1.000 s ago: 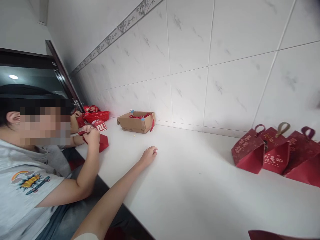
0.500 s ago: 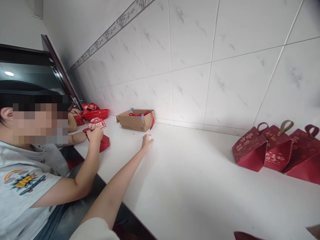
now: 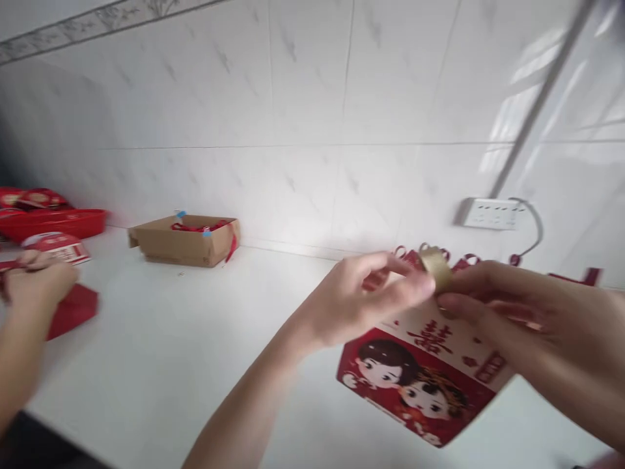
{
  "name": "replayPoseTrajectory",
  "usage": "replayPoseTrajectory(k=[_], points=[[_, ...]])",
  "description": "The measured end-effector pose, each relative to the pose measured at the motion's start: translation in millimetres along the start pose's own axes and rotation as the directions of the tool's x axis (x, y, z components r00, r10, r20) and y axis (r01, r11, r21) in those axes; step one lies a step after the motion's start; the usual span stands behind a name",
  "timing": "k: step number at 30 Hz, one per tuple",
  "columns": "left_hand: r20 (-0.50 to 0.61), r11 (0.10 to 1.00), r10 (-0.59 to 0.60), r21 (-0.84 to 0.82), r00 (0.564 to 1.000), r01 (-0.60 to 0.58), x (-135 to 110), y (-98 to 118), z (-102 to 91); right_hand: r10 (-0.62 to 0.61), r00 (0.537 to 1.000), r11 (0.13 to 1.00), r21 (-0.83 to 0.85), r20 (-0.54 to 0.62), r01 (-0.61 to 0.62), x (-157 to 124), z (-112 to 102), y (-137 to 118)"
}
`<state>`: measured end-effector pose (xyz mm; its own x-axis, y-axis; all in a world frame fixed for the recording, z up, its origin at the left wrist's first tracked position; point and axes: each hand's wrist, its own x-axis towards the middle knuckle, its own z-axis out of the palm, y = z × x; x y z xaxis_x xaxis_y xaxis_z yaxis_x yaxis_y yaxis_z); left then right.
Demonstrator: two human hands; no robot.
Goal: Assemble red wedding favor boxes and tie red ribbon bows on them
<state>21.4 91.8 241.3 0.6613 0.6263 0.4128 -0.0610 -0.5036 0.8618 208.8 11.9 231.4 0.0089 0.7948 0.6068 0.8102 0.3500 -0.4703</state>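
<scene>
A red and cream gift box (image 3: 415, 391) with two cartoon faces and red characters hangs tilted in front of me. A gold strap (image 3: 436, 267) loops at its top. My right hand (image 3: 532, 326) pinches the top of the box beside the strap, its fingers closed. From the left, my left hand (image 3: 366, 296) reaches the strap with thumb and forefinger pressed together. Its fingertips touch or nearly touch the strap, and whatever lies between them is hidden and blurred.
Several red boxes with looped handles (image 3: 471, 259) stand behind my hands by the wall. An open cardboard box (image 3: 176, 247) holds red ribbons, and a red basin (image 3: 58, 223) stands far left. A co-worker's hand (image 3: 41, 280) is on a red box (image 3: 75, 311). A power strip (image 3: 493, 213) is on the wall.
My left hand has come back from near the cardboard box to the gift box's strap. The view has swung right, and my right hand and the gift box are now in sight.
</scene>
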Motion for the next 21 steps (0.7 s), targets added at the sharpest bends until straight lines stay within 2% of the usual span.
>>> replayPoseTrajectory(k=[3,6,9,13,18,21], points=[[-0.028,0.995,-0.052,0.089,0.998,0.054,-6,-6,1.6,0.095,0.992,0.991,0.088,0.078,-0.102,14,1,-21],[-0.118,0.994,-0.043,0.097,0.992,0.055,-6,-14,3.7,0.107,0.986,0.98,0.152,0.128,-0.127,22,7,-30],[-0.156,0.996,-0.031,0.08,0.987,0.044,-3,-16,5.3,0.098,0.979,0.968,0.213,0.177,-0.135,24,11,-31],[-0.19,0.994,-0.025,0.102,0.981,0.045,-3,-14,7.2,0.082,0.986,0.953,0.277,0.146,-0.12,25,13,-29],[-0.242,0.998,-0.027,0.048,0.97,0.039,-5,-11,10.1,0.19,0.975,0.895,0.389,0.111,-0.219,27,16,-29],[-0.25,0.998,-0.059,0.0,0.967,0.061,-6,-10,11.1,0.178,0.982,0.88,0.438,0.06,-0.186,28,20,-31]])
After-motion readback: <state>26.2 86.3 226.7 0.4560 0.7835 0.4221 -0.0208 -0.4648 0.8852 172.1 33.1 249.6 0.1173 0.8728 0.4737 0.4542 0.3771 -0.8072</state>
